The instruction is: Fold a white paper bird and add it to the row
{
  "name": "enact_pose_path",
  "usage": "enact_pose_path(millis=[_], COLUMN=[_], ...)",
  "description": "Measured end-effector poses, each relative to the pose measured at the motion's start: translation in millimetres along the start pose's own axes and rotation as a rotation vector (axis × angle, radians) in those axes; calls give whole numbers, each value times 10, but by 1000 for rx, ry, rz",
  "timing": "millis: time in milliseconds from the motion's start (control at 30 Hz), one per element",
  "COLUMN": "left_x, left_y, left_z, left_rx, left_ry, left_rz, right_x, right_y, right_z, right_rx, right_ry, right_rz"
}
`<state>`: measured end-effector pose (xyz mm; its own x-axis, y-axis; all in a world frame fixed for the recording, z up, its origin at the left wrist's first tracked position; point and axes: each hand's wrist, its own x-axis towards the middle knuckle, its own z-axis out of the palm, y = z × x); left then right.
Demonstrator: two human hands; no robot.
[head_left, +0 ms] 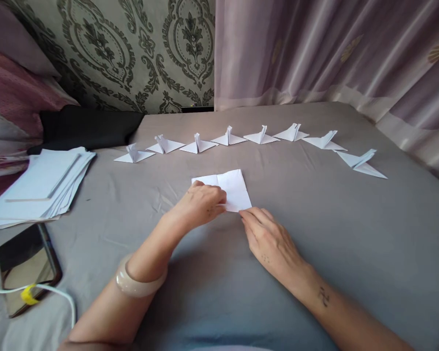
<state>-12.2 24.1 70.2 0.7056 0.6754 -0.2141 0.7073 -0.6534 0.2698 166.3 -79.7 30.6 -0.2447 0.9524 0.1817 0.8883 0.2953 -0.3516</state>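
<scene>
A small folded sheet of white paper [236, 189] lies on the grey cloth in the middle, with a crease running through its far edge. My left hand [201, 202] rests over its left part, fingers curled closed and pressed on the paper; they hide that side. At the near right corner, the closed fingertips of my right hand [272, 239] grip the edge of the sheet. Part of the near edge shows between my two hands. Beyond the sheet, several folded white paper birds [229, 137] stand in a curved row.
On the left sits a stack of white paper [40, 178], with a phone [27, 268] and a white cable [60, 291] nearer to me. Black fabric [89, 127] lies behind the stack. Patterned wallpaper and a pinkish curtain [296, 53] border the grey cloth surface [351, 234].
</scene>
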Motion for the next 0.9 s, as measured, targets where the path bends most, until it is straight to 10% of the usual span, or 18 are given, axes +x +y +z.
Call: enact_pose_path(millis=[900], left_x=[-137], left_y=[-473], left_z=[-183], left_rx=[-173], left_ry=[-77], left_rz=[-13], right_x=[9], right_y=[-135], right_z=[22], right_rx=[-240], right_ry=[-49], right_rz=[-43])
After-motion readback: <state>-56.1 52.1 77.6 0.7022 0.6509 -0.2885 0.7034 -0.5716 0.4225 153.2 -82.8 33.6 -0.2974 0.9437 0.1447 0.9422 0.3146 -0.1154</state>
